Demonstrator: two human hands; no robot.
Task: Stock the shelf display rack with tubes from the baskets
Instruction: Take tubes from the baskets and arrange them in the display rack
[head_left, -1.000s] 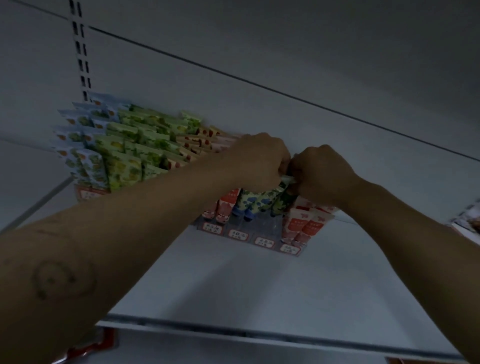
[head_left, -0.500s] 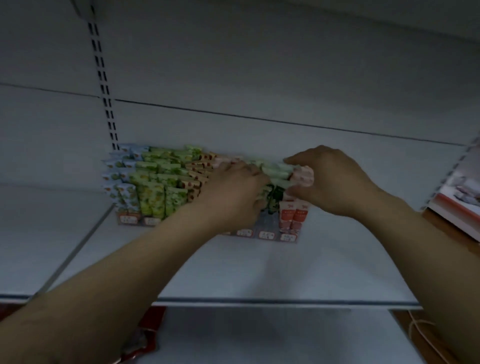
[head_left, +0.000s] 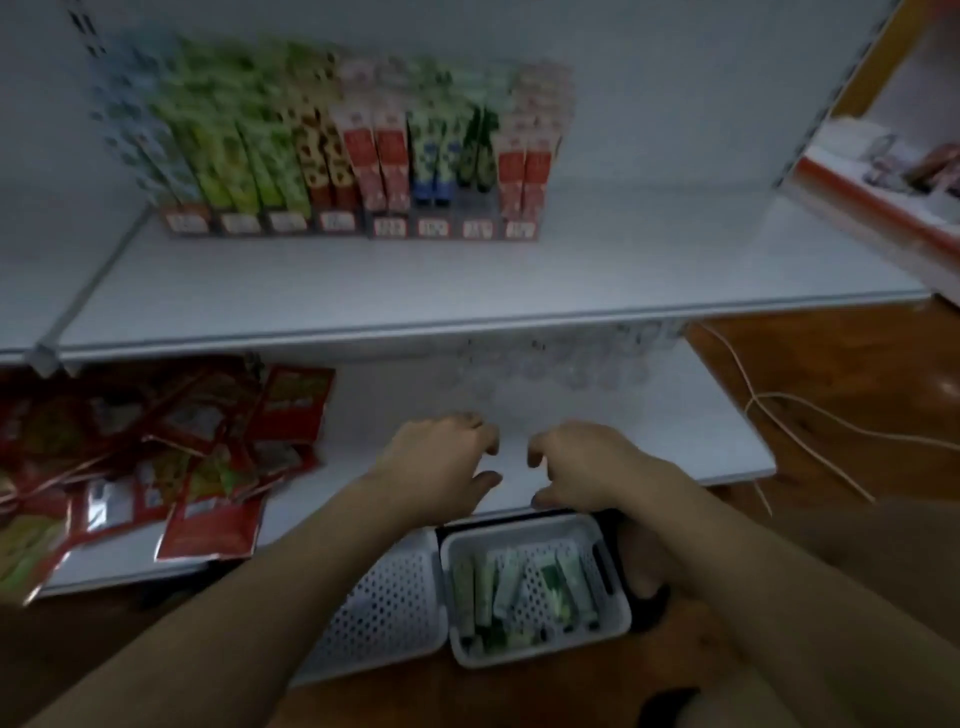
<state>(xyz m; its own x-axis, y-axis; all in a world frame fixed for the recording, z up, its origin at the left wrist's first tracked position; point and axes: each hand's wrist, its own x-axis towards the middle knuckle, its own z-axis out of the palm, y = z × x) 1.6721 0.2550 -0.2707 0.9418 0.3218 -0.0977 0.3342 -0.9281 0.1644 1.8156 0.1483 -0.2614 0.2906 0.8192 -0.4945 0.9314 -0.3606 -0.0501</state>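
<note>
Rack (head_left: 332, 156) sits up at 12 o'clock, blurred, so its free slots are hard to read. Down at 6 o'clock: left basket (head_left: 384, 603), half hidden by the arm, and right basket (head_left: 524, 656). Left hand (head_left: 441, 462) and right hand (head_left: 582, 462) hover empty, fingers loosely curled. Green tubes (head_left: 519, 587) lie in the right basket, long axes roughly 12 to 6, nearer the right hand.

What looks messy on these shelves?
The red packets on the left of the lower shelf lie in a jumbled heap, overlapping at all angles. The tubes in the rack above stand in tidy rows.
</note>
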